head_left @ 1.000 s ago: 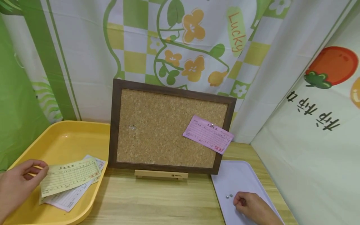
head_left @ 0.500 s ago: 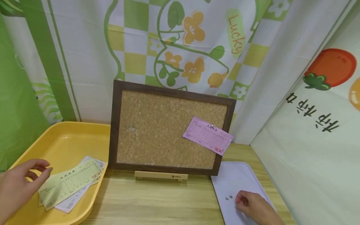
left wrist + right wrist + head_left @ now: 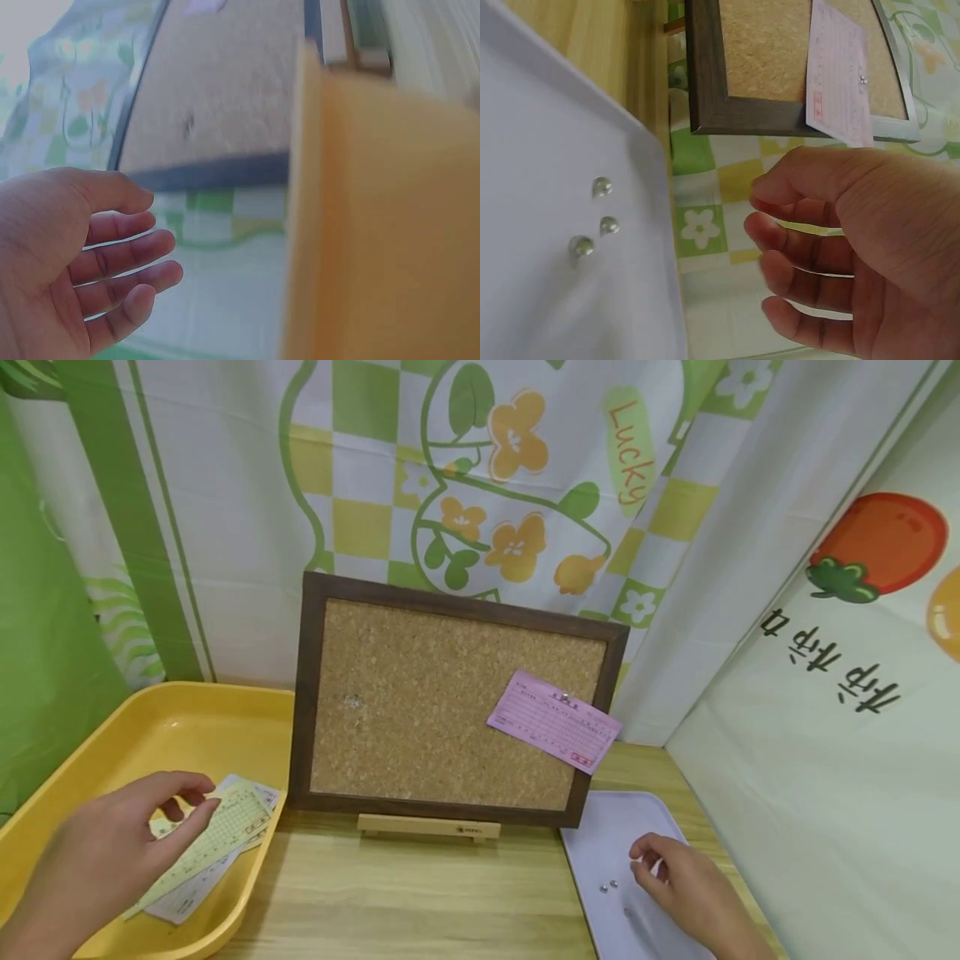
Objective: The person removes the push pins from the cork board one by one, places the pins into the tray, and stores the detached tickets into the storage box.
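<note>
My left hand hovers over the yellow tray, fingers loosely bent and holding nothing. Below it lie overlapping paper receipt slips: a pale yellow slip on top and a whitish slip under it, partly hidden by the hand. Above the white tray, my right hand is raised with relaxed fingers and nothing in them. Three small shiny pushpins lie on that tray, left of the hand in the head view. A pink receipt slip hangs tilted on the corkboard, pinned near its top edge.
The dark-framed corkboard leans on a small wooden stand at the middle of the wooden table. A patterned curtain hangs behind it, and a white printed sheet lines the right side.
My left hand has let go of the yellow slip, which dropped onto the others, and moved right over them. My right hand has risen from the white tray, and a third pushpin now shows there.
</note>
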### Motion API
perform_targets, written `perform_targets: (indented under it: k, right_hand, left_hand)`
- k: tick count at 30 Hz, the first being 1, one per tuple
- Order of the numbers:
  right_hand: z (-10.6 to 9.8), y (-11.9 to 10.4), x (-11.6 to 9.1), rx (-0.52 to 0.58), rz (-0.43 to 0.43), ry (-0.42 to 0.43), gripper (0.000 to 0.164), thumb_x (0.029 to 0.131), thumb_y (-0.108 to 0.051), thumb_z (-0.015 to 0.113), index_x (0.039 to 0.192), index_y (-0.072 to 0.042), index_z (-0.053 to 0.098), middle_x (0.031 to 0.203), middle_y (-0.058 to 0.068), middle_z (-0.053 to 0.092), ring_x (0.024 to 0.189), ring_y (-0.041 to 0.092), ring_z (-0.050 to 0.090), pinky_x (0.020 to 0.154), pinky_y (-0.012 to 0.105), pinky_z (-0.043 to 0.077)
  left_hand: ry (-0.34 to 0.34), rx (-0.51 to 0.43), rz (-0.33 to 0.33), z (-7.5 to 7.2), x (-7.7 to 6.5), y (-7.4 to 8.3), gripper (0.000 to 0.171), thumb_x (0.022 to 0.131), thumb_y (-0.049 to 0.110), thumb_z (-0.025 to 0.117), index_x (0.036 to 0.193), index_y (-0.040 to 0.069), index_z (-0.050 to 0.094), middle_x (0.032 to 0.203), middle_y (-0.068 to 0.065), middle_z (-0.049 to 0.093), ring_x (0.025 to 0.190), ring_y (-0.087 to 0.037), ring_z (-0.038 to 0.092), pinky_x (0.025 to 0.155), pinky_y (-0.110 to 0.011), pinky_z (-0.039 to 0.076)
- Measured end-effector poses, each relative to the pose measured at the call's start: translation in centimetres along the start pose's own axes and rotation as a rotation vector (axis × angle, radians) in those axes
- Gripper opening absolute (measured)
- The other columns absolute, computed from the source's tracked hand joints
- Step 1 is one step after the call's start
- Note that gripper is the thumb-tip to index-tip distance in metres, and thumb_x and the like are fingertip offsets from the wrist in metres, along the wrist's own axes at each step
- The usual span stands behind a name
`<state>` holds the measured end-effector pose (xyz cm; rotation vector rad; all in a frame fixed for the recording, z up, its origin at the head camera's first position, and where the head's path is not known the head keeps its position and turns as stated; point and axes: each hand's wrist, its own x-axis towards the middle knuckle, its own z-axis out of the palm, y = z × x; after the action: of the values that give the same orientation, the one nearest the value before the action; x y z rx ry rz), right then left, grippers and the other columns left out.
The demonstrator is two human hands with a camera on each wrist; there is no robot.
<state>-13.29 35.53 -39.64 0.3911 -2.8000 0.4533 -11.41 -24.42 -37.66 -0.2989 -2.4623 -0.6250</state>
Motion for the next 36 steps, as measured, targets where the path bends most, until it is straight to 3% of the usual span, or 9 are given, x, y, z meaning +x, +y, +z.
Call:
perform_targets:
  k: [4,10,19,29,36]
  right_hand:
    - [-0.5,-1.0,0.8,-0.024,0.004,0.053,0.015,0.087,-0.009,0.077,0.093,-0.021,0.069,0.077,-0.022,0.056,0.061,-0.003,0.045,0.054,0.025,0.04]
    - [-0.8,-2.2,2.0,-0.016,-0.046,0.135,0.013,0.089,-0.011,0.077,0.094,-0.022,0.072,0.079,-0.022,0.058,0.067,-0.002,0.051,0.056,0.026,0.044]
    - [-0.4,-3.9,3.8,-0.01,-0.225,0.313,0.019,0.083,-0.006,0.081,0.096,-0.018,0.074,0.081,-0.018,0.062,0.067,0.002,0.056,0.055,0.015,0.041]
    - [0.0,-5.9,6.1,0.004,-0.283,0.39,0.02,0.084,-0.006,0.081,0.098,-0.017,0.071,0.084,-0.009,0.064,0.068,0.004,0.056,0.055,0.022,0.044]
    - [-0.1,-6.9,8.1,0.056,-0.238,0.394,0.018,0.086,-0.001,0.08,0.1,-0.011,0.072,0.088,-0.001,0.069,0.071,0.015,0.063,0.053,0.028,0.046]
  left_hand:
    - [0.05,-0.068,0.116,1.3,0.7,1.9,0.022,0.081,0.007,0.081,0.097,0.02,0.073,0.084,0.013,0.067,0.062,0.003,0.049,0.049,-0.019,0.037]
    - [0.069,-0.152,0.25,3.3,1.6,4.7,0.028,0.076,0.005,0.083,0.096,0.02,0.073,0.085,0.018,0.064,0.067,0.001,0.053,0.052,-0.015,0.037]
    - [0.042,-0.239,0.31,6.7,2.1,9.3,0.02,0.081,0.009,0.083,0.097,0.016,0.075,0.094,0.011,0.072,0.075,-0.002,0.067,0.06,-0.024,0.054]
    - [-0.041,-0.271,0.293,9.4,4.1,12.9,0.021,0.087,0.01,0.083,0.105,0.014,0.075,0.096,0.006,0.073,0.076,-0.008,0.069,0.062,-0.022,0.054]
    - [-0.084,-0.272,0.336,12.8,5.0,14.3,0.02,0.089,0.013,0.081,0.107,0.009,0.074,0.099,-0.001,0.073,0.069,-0.01,0.065,0.055,-0.018,0.048]
